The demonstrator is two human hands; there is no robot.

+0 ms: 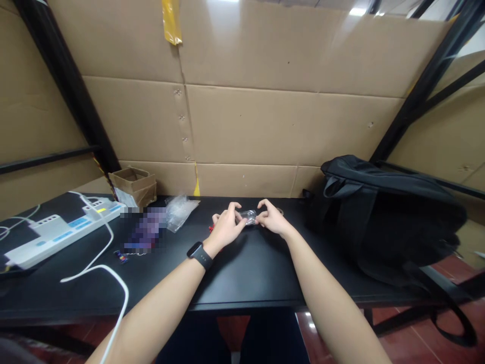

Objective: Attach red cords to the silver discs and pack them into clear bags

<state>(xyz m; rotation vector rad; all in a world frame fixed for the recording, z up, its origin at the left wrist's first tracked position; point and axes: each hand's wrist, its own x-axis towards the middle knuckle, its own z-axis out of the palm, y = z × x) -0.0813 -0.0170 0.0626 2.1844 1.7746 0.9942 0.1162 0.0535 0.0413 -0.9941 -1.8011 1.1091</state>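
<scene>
Between my two hands, just above or on the black table, is a small clear plastic packet (249,216); what it contains is too small to make out. My left hand (227,224), with a dark watch on the wrist, pinches the packet's left end between thumb and fingers. At its right end, my right hand (272,218) grips it with thumb and fingertips. Some small red pieces (211,229) show beside my left hand, partly hidden by it. Behind my right hand, part of a thin ring-like item (280,211) is visible.
Crumpled clear plastic bags (180,212) lie left of my hands, near a blurred purple item (146,231). Further left are an open cardboard box (134,186), a white power strip (64,237) and a loose white cable (109,268). A black bag (394,217) fills the table's right side.
</scene>
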